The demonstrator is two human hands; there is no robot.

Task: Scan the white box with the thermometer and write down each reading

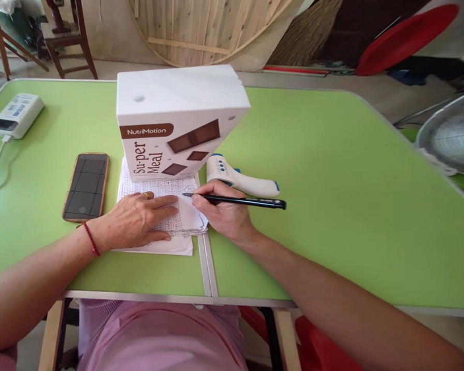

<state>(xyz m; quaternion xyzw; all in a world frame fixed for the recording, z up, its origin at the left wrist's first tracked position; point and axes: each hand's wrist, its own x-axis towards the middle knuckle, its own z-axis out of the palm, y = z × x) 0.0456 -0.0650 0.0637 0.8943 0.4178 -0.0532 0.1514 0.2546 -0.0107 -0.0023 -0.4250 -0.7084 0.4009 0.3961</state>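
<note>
1. The right hand [226, 211] is closed around a black pen [255, 201], thumb and fingers pinching it near its writing end.
2. The pen lies nearly level across that hand; its tip points left, at the written sheets, and its back end sticks out to the right, past the knuckles.
3. The left hand [139, 219] grips nothing: it is spread palm down, fingers slightly parted and pointing right, pressing on the stack of papers [187, 221].
4. The pen's tip is just beside the left hand's fingertips, slightly farther from the person; whether it touches the paper I cannot tell.
5. The papers lie under the left hand and reach to the right hand's fingers, with rows of handwriting on the upper sheets.
6. A white box [150, 98] marked "NutriMotion" stands upright just beyond the left hand, its base over the far part of the papers.
7. A white and blue handheld thermometer [253, 184] lies just beyond the right hand, on the green surface [351, 206].
8. A phone [85, 186] lies to the left of the papers, near the left wrist, with its screen facing up.
</note>
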